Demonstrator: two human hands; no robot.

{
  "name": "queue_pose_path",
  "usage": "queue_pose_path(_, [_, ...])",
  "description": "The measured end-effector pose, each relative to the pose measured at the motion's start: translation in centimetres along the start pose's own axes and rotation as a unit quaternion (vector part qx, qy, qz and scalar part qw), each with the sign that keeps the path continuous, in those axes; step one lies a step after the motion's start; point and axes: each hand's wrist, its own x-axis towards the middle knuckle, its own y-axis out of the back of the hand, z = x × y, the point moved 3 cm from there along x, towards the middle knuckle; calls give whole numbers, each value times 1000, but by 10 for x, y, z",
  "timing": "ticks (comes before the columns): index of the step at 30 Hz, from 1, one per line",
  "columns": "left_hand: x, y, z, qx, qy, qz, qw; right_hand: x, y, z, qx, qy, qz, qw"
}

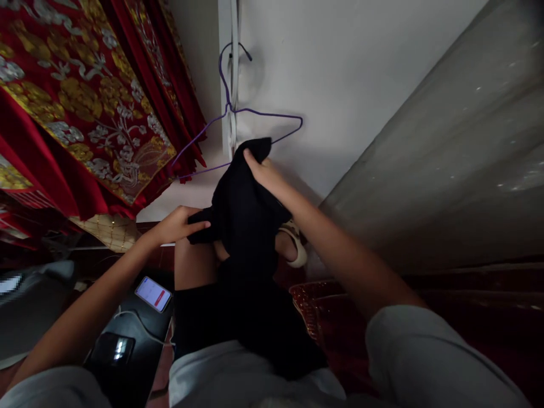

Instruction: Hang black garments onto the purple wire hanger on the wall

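Note:
A black garment (pixel 242 215) hangs between my two hands above my lap. My right hand (pixel 262 170) is closed on its upper edge, lifted close to a purple wire hanger (pixel 263 116) that hangs on the white wall. My left hand (pixel 181 224) pinches the garment's left corner, lower and nearer to me. The cloth drapes down over my knee and black shorts. Part of the hanger's lower bar is hidden behind the garment.
A red and gold patterned curtain (pixel 85 96) fills the upper left. A lit phone (pixel 153 293) lies on a dark surface at my left, with a cable and a second device (pixel 113 348). A grey slab (pixel 446 170) rises on the right; a foot in a pale sandal (pixel 293 243) shows below.

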Motion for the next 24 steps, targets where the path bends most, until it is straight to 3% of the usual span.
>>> queue_pose_path(3, [-25, 16, 1, 34, 41, -9, 999, 10, -16, 35, -3, -25, -20, 999])
queue_pose_path(6, [-40, 28, -7, 154, 95, 1, 984, 5, -2, 45, -34, 19, -21, 999])
queue_pose_path(9, [-40, 44, -9, 251, 131, 81, 956, -15, 19, 40, -49, 32, -25, 998])
queue_pose_path(12, [-22, 60, -2, 298, 136, 152, 933, -36, 38, 28, -38, 44, -14, 998])
queue_pose_path(14, [-2, 66, 0, 285, 153, 110, 940, -44, 50, 20, -37, 43, -5, 998])
queue_pose_path(17, [25, 66, -3, 213, 144, -41, 966, -47, 64, 11, -43, 41, -8, 998])
queue_pose_path(18, [31, 67, -4, 186, 128, -60, 972, -48, 67, 9, -42, 42, -12, 998])
queue_pose_path(20, [38, 72, -4, 145, 100, -21, 984, -49, 70, 7, -32, 43, -15, 998])
queue_pose_path(24, [41, 86, 9, 89, 64, 169, 979, -57, 58, 7, -5, 40, -23, 999])
